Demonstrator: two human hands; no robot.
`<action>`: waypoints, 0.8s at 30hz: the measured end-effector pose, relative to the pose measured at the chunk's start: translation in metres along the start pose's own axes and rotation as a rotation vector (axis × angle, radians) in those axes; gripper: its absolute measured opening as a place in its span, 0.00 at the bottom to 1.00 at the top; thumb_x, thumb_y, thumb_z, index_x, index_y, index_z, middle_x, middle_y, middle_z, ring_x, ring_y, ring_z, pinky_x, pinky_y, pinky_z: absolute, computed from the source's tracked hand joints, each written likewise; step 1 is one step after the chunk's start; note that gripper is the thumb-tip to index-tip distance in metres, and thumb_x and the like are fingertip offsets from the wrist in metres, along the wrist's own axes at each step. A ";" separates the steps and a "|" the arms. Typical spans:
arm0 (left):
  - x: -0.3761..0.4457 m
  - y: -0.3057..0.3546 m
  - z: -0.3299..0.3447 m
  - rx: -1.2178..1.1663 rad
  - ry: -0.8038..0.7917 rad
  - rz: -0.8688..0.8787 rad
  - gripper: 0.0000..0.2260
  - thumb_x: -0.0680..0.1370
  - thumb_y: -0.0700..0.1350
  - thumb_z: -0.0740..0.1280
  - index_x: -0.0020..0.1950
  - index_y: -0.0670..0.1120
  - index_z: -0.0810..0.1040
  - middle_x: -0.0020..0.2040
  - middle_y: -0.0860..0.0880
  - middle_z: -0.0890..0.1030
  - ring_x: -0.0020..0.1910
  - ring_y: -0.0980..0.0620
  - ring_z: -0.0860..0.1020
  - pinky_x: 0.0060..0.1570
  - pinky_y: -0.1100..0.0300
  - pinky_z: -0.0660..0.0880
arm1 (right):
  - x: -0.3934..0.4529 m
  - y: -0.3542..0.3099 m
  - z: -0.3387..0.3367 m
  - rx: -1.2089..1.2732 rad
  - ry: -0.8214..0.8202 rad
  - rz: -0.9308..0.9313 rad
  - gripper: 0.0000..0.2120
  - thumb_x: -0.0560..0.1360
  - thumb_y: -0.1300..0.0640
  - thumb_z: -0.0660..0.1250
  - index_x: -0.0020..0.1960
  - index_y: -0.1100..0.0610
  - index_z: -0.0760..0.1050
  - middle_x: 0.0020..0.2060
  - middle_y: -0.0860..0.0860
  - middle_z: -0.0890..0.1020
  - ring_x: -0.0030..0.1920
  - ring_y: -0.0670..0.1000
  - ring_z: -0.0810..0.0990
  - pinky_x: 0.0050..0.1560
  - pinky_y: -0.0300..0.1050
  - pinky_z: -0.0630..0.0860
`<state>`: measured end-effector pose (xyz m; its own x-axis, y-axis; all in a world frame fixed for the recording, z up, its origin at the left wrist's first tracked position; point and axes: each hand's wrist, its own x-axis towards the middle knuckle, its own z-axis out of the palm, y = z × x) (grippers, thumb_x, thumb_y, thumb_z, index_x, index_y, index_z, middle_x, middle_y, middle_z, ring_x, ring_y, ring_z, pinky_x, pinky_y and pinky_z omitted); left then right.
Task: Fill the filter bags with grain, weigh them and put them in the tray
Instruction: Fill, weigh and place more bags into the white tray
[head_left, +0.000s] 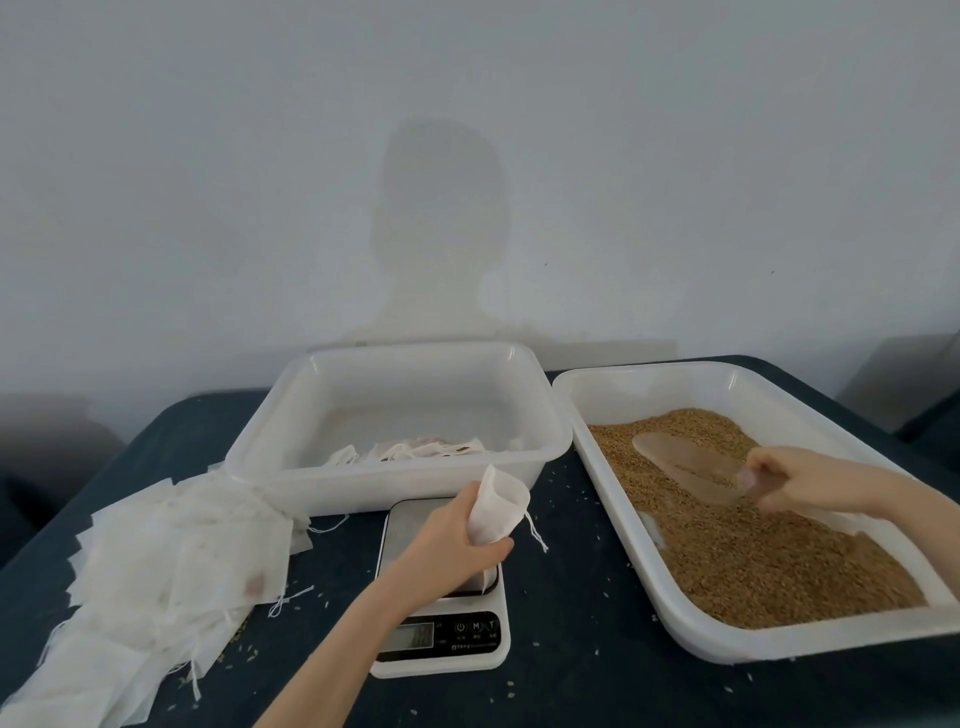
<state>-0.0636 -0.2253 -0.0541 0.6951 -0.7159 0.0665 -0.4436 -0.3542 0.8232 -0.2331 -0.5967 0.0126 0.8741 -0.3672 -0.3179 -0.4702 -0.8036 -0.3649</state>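
Leftmost, many empty filter bags (171, 561) remain unfilled. Beyond the left hand (457, 540), which grips an open bag (496, 512) over the scale (447, 639), few filled bags lie in the tray (395, 415). Rightward, a scoop (691, 467) is gripped by the right hand (795, 478) in the grain (753, 545).

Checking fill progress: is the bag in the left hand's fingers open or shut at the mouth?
Open: the filter bag, gripped by the left hand above the scale, gapes at its top. Contents cannot be told.

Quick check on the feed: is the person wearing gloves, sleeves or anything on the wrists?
No. Both hands, left and right, are bare, without gloves. Both forearms are uncovered as far as the frame shows; no sleeve, watch or wristband is visible.
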 end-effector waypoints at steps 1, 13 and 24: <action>0.000 0.000 0.000 0.004 -0.005 -0.002 0.16 0.69 0.55 0.69 0.52 0.68 0.67 0.48 0.64 0.78 0.47 0.68 0.76 0.43 0.74 0.73 | -0.002 -0.006 -0.002 0.017 0.017 -0.026 0.09 0.73 0.63 0.70 0.51 0.56 0.73 0.51 0.55 0.79 0.53 0.57 0.78 0.56 0.53 0.76; -0.011 0.005 -0.013 0.059 -0.073 0.032 0.19 0.69 0.58 0.69 0.57 0.56 0.70 0.46 0.58 0.80 0.44 0.60 0.78 0.46 0.60 0.76 | -0.030 -0.116 -0.006 0.105 0.079 -0.344 0.15 0.69 0.58 0.75 0.49 0.40 0.80 0.48 0.33 0.82 0.51 0.33 0.79 0.54 0.35 0.72; -0.021 0.010 -0.030 0.152 -0.112 -0.001 0.18 0.72 0.59 0.69 0.58 0.61 0.67 0.48 0.61 0.76 0.38 0.61 0.78 0.42 0.66 0.76 | -0.031 -0.149 0.011 -0.008 0.181 -0.314 0.19 0.67 0.54 0.76 0.45 0.30 0.77 0.46 0.31 0.82 0.46 0.30 0.79 0.49 0.41 0.81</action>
<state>-0.0654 -0.1961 -0.0298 0.6319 -0.7750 -0.0048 -0.5293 -0.4361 0.7278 -0.1910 -0.4604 0.0671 0.9835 -0.1781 -0.0313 -0.1750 -0.8936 -0.4133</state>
